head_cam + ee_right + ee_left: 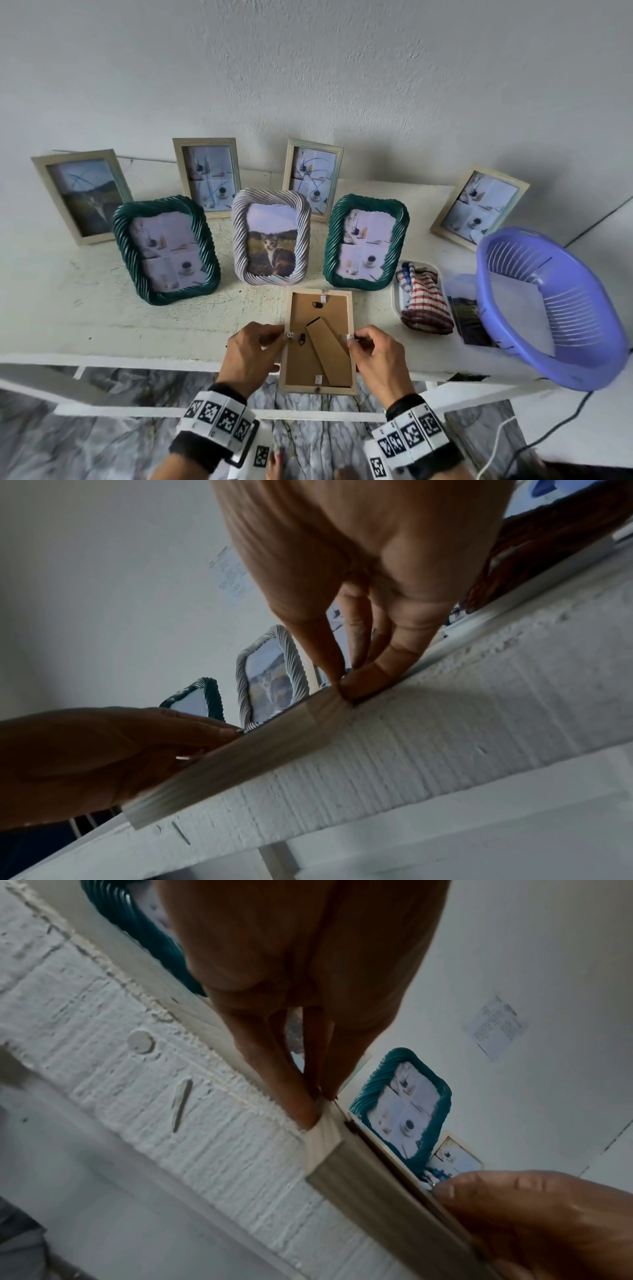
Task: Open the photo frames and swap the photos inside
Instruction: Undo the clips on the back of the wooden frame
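The fingertips of the left hand (251,351) are pinching at the small metal tab (290,335) on the left edge of the face-down frame (318,342), thumb and forefinger curled onto the wooden rim. Opposite them, the fingers of the right hand (378,359) are pinching the matching tab (350,337) on the right edge, with the thumb pressing against the outer side of the rim, as the right wrist view shows. Between the two sets of fingers the brown backing board (301,363) is lying inside the frame, its folding stand (327,349) slanting across it. The frame is resting on the white table (137,325), its near end jutting past the table's front edge.

Just beyond the fingers, a white twisted frame (272,241) holding a cat photo is standing upright. Left of the left fingers a green twisted frame (166,250) is standing, and beyond the right fingers a second green frame (366,241). Behind these, four pale wooden frames are leaning at the wall: one far left (82,195), two in the middle (207,176) (313,178), and one far right (479,207).

Right of the right hand a striped cloth (426,301) is lying on a white tray (397,294). Just beside it a loose landscape photo (467,308) is lying flat, partly under a purple basket (548,308) tilting at the table's right end.
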Motion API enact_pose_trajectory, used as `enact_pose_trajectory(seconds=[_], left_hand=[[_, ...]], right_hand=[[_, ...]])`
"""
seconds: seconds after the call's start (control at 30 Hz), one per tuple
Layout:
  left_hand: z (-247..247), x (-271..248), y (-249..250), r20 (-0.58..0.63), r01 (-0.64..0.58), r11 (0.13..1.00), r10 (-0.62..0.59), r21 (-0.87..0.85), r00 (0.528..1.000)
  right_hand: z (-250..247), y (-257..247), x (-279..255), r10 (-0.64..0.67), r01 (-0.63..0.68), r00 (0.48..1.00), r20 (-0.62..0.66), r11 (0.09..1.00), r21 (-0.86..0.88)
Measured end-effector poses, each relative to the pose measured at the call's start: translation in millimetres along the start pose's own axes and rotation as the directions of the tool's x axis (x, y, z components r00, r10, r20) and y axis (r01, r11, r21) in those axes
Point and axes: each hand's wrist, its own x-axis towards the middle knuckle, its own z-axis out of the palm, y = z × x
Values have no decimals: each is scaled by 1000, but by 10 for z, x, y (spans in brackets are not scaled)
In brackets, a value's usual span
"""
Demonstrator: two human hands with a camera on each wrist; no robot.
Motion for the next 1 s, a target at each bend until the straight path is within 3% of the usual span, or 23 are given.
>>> enact_pose_trajectory(seconds=[0.17,0.23,0.3,0.43,0.57,0.77,1.0], left_hand=[[21,40,-41,23,-96,993,95,64,995],[32,40,-57,26,-189,972,187,142,982],[46,44,-83,13,-242,954,244,175,970],[77,81,-130,1,-264,946,269,188,963],[79,107,-157,-2,-286,932,294,225,956],[79,117,-170,13,-312,921,318,233,948],[82,113,-161,12,-301,930,305,212,952]], right_hand=[[17,-22,5,-96,95,995,-28,994,-61],[-6,-55,13,-172,175,985,29,978,-115],[-34,-72,31,-167,183,978,122,974,-131],[-70,-55,112,-144,199,948,285,964,-175],[-166,-92,157,-139,216,923,360,959,-186],[-172,-113,158,-124,170,907,402,982,-79],[-144,-82,180,-150,190,947,285,975,-119]])
